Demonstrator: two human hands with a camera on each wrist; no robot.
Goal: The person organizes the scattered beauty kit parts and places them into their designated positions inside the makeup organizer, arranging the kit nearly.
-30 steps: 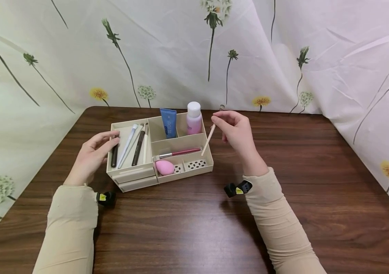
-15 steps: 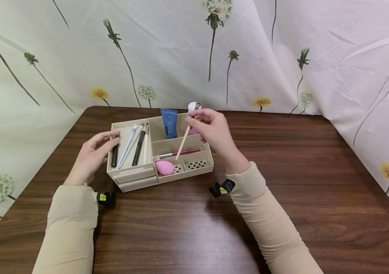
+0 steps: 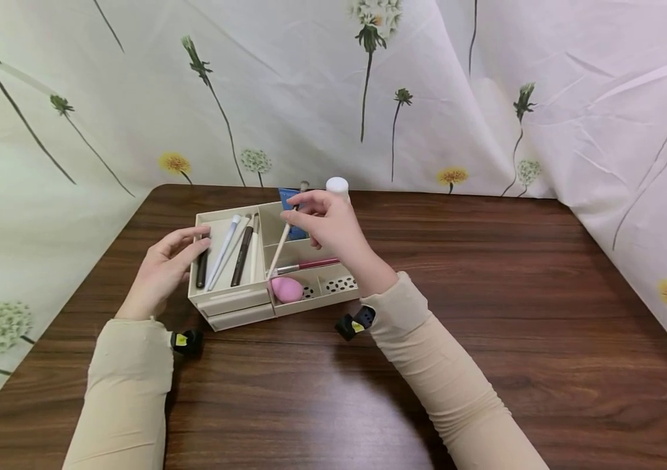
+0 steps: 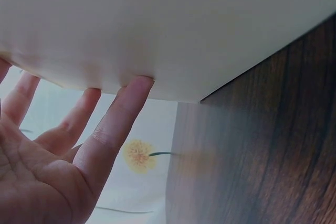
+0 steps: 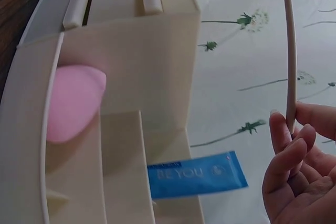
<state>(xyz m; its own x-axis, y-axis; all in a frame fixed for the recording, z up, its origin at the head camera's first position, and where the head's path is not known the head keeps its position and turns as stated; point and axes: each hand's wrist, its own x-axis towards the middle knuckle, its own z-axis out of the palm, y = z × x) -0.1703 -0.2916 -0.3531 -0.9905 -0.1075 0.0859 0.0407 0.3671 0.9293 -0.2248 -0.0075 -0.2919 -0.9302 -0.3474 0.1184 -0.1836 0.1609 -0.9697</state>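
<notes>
My right hand [image 3: 324, 219] pinches a makeup brush [image 3: 279, 251] between thumb and fingers. The brush slants over the cream organizer [image 3: 231, 318], bristles up at the back, pale handle end low near the divider beside the left tray. Its pale handle [image 5: 290, 45] points upward in the right wrist view. My left hand [image 3: 163, 264] rests at the organizer's left side, thumb and forefinger over the rim near a black pen-like stick [image 3: 201, 271]. Fingertips touch the outer wall [image 4: 220, 30] in the left wrist view. Several brushes and a dark stick [image 3: 242, 258] lie in the left tray.
A pink makeup sponge [image 3: 287, 290] sits in the front compartment, with a red-handled brush [image 3: 317, 264] behind it. A blue tube [image 5: 199, 174] and a white-capped bottle [image 3: 337, 186] stand at the back, partly hidden by my right hand. Dark wooden table [image 3: 286, 391]; floral curtain [image 3: 310, 98] behind.
My right hand has moved left with the brush, from beyond the organizer's right side, past the bottle, to in front of the blue tube. The left hand has stayed at the rim.
</notes>
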